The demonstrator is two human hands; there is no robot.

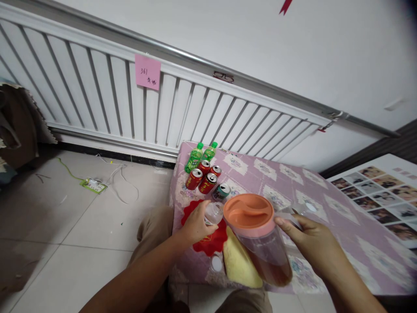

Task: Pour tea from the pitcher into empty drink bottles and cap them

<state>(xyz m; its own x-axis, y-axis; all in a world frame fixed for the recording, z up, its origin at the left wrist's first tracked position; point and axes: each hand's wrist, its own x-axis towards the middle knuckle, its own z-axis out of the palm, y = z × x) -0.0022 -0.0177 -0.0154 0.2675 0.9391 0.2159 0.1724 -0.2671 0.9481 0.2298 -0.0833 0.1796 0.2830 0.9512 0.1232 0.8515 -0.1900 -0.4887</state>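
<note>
My left hand [195,224] is wrapped around a small clear bottle [214,212] with an uncapped mouth, over a red scalloped mat [217,245]. In my right hand [309,239] is the handle of a clear plastic pitcher [263,248]. Its orange lid [249,213] is on, close beside the bottle's mouth, and brown liquid lies low inside. The pitcher leans, its lid end toward the bottle. Under and beside it lies a folded yellow cloth [239,261]. A round white cap [216,263] rests near the table's front edge.
Several red cans [208,184], a green can [221,191] and two green bottles [194,157] stand behind my left hand on the purple patterned tablecloth [234,163]. A clear item [306,208] lies behind my right hand. A radiator [182,104] runs behind; a power strip [94,185] lies on the floor.
</note>
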